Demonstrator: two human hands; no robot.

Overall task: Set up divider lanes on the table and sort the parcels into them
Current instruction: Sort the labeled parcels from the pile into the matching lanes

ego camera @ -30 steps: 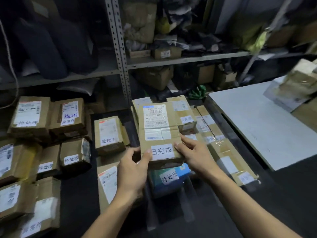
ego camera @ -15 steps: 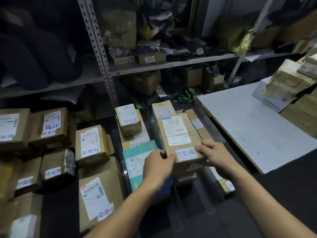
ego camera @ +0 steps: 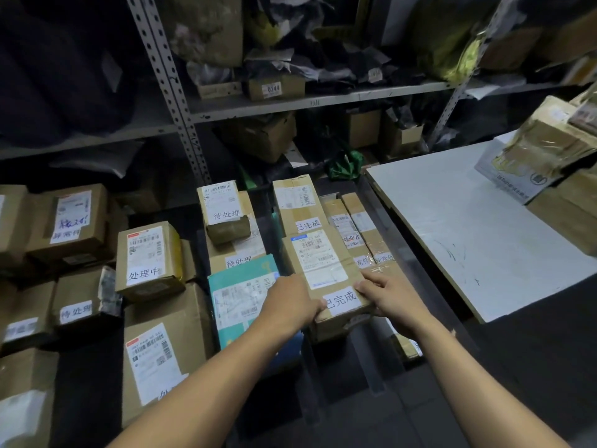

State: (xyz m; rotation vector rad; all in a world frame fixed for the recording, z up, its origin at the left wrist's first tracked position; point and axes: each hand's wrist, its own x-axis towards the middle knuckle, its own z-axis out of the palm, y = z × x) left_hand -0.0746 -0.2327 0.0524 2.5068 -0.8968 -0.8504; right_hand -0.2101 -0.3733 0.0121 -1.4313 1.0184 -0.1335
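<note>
A brown cardboard parcel (ego camera: pixel 323 270) with a shipping label and a white tag reading 已完成 lies on top of other boxes in a lane on the dark table. My left hand (ego camera: pixel 290 302) grips its near left corner. My right hand (ego camera: pixel 389 294) grips its near right edge, fingers curled over the top. Behind it lies another 已完成 parcel (ego camera: pixel 298 205). Left of it a teal parcel (ego camera: pixel 244 295) lies in a lane with 待处理 boxes (ego camera: pixel 223 208). Clear divider strips (ego camera: pixel 384 221) run between the lanes.
Boxes tagged 处理中 (ego camera: pixel 147 260) and more brown parcels (ego camera: pixel 74 218) fill the table's left side. Narrow long boxes (ego camera: pixel 358 234) lie to the right. A white board (ego camera: pixel 468 227) carries stacked parcels (ego camera: pixel 542 147) at far right. Metal shelving (ego camera: pixel 181 101) with goods stands behind.
Both hands carried the 已完成 parcel right and set it lower onto the stack in the right lane. The teal parcel under it is now uncovered. The view shifted left.
</note>
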